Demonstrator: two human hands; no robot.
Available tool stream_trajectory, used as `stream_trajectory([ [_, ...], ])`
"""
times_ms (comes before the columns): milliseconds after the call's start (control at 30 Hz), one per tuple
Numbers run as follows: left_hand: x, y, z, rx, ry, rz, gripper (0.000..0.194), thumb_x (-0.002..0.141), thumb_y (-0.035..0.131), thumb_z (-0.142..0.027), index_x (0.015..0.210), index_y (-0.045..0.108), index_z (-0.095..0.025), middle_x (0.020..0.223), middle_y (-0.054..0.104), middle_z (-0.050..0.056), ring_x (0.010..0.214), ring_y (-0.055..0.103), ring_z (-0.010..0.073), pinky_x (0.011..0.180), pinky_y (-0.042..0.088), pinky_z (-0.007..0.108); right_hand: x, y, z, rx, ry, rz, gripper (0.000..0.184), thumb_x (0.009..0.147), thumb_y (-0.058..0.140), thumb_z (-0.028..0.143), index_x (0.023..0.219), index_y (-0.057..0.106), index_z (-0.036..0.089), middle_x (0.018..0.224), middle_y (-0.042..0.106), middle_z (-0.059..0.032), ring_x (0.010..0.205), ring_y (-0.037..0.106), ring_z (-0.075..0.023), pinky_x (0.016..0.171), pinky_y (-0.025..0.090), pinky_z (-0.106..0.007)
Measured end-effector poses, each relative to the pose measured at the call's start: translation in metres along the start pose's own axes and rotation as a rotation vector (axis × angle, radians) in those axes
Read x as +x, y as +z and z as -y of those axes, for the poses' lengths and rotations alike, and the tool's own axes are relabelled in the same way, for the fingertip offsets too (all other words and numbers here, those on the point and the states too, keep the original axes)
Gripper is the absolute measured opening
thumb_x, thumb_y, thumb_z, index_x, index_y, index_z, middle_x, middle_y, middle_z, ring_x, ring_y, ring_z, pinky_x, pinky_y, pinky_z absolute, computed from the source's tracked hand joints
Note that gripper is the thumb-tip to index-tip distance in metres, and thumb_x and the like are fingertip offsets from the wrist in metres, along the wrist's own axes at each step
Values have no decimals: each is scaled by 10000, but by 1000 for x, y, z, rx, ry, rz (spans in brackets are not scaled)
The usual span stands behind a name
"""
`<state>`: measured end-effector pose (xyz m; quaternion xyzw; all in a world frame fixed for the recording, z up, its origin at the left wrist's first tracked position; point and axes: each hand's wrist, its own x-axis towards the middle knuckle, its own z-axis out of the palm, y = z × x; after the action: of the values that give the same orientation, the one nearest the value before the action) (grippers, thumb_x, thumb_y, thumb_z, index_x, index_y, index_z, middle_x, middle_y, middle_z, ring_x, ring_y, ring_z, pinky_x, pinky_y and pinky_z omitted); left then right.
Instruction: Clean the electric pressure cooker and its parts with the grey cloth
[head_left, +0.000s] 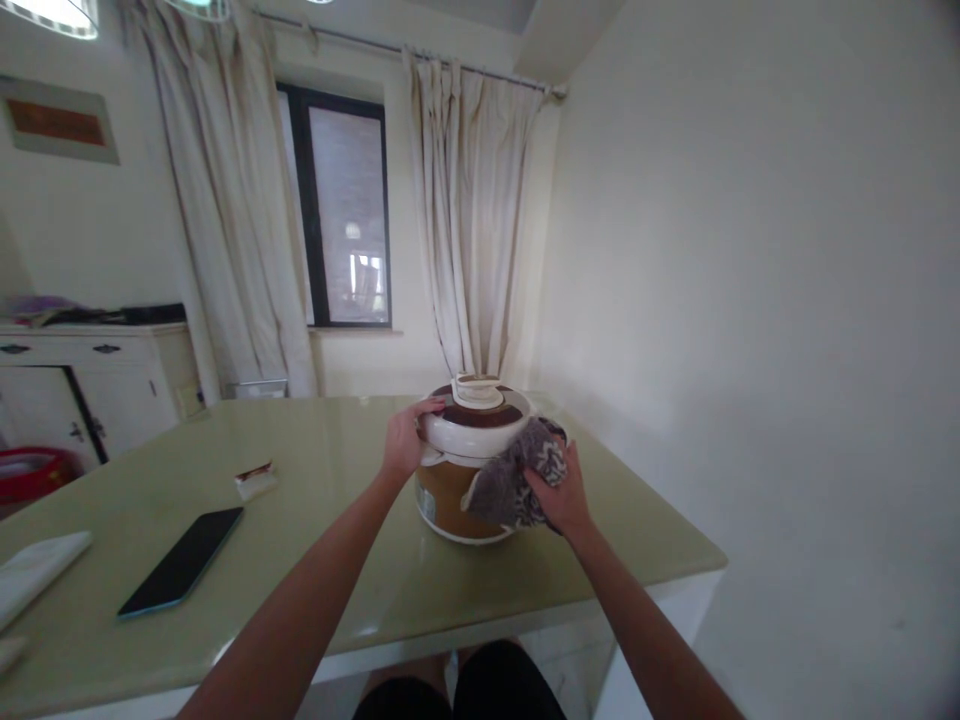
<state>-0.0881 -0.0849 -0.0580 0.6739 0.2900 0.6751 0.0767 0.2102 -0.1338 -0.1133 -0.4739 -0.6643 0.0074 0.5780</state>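
Note:
A rice cooker (pixel 450 492) with a golden-brown body and a white lid stands upright on the pale green countertop (pixel 330 440). My left hand (pixel 406 437) grips the left edge of its lid, fingertips resting on the brown top. In my right hand (pixel 564 490) is a bunched grey patterned cloth (pixel 514 478), pressed against the cooker's right front side. Part of the cooker's body is hidden behind the cloth.
A black phone (pixel 182 562) and a small white packet (pixel 256 482) lie to the left. White items sit at the far left edge, including a flat one (pixel 41 572). A bare wall (pixel 795 340) closes off the right side.

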Motion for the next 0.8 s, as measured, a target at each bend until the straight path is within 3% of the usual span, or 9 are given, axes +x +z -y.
stream_trajectory([
  [133, 0, -2, 0, 20, -11, 13, 567, 1066, 258, -324, 1017, 802, -174, 1146, 816, 111, 1179, 729, 248, 1143, 515, 481, 23, 1, 28, -96, -141, 22, 648, 730, 786, 415, 1341, 639, 258, 1297, 531, -134, 1244, 557, -376, 1078, 503, -543],
  [233, 0, -2, 0, 33, -31, 20, 554, 1049, 260, -271, 1024, 805, -173, 1151, 815, 117, 1186, 727, 249, 1143, 513, 485, 2, 1, 25, -165, -337, 84, 656, 698, 820, 450, 1312, 668, 274, 1383, 484, -143, 1282, 506, -401, 1085, 478, -572],
  [367, 1, -1, 0, 46, -27, 26, 536, 1035, 285, -260, 1014, 811, -159, 1140, 818, 120, 1165, 736, 254, 1124, 530, 484, -39, -3, -6, -203, -466, 212, 629, 682, 824, 424, 1277, 696, 268, 1433, 458, -154, 1289, 498, -413, 1086, 462, -596],
  [500, 1, 0, -2, 32, -19, 9, 565, 1052, 261, -269, 1004, 812, -156, 1125, 821, 120, 1155, 742, 250, 1118, 537, 474, -68, -7, -41, -97, -360, 322, 641, 664, 801, 354, 1282, 677, 241, 1443, 494, -163, 1305, 553, -379, 1070, 516, -506],
  [633, 1, 0, -4, 18, -4, 5, 549, 1058, 273, -275, 1012, 807, -160, 1135, 819, 118, 1165, 737, 253, 1130, 528, 481, -76, -5, -59, -25, -100, 244, 674, 640, 770, 338, 1291, 646, 217, 1420, 562, -176, 1264, 624, -369, 1034, 558, -487],
  [700, 1, 0, -5, 7, -9, 6, 540, 1055, 281, -279, 1013, 806, -160, 1135, 818, 118, 1168, 736, 254, 1136, 522, 484, -65, -3, -55, 11, -33, 170, 682, 632, 757, 355, 1290, 641, 216, 1374, 604, -165, 1244, 636, -370, 1034, 558, -505],
  [800, 1, 0, -6, -10, -29, 1, 544, 1053, 283, -285, 999, 808, -156, 1125, 819, 123, 1169, 735, 255, 1140, 517, 485, -28, -2, -29, 52, -25, 59, 649, 661, 738, 378, 1287, 640, 236, 1299, 649, -130, 1287, 596, -368, 1099, 510, -533],
])
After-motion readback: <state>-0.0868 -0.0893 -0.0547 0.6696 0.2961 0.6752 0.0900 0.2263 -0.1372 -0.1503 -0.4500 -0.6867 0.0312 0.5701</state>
